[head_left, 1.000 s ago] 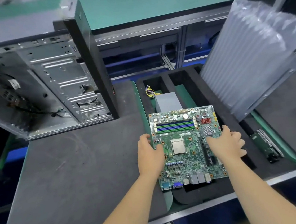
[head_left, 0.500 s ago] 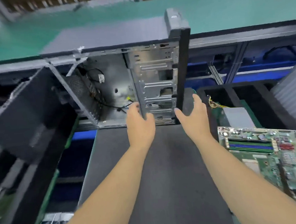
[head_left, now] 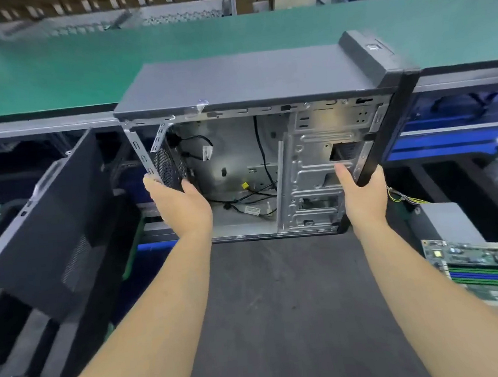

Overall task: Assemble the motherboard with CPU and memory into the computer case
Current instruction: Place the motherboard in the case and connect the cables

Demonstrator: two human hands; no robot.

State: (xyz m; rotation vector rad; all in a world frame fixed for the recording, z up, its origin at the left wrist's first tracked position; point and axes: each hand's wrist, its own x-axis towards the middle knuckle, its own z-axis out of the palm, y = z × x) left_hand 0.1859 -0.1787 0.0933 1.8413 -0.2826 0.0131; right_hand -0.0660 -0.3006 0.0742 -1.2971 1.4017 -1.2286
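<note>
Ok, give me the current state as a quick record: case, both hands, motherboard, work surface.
case: computer case standing upright at the far edge of the dark mat, open side facing the person, loose cables inside
left hand: left hand gripping the case's rear frame edge
right hand: right hand gripping the black front bezel edge
motherboard: motherboard lying to the right, not in the case
side panel: removed panel leaning at the left
</note>
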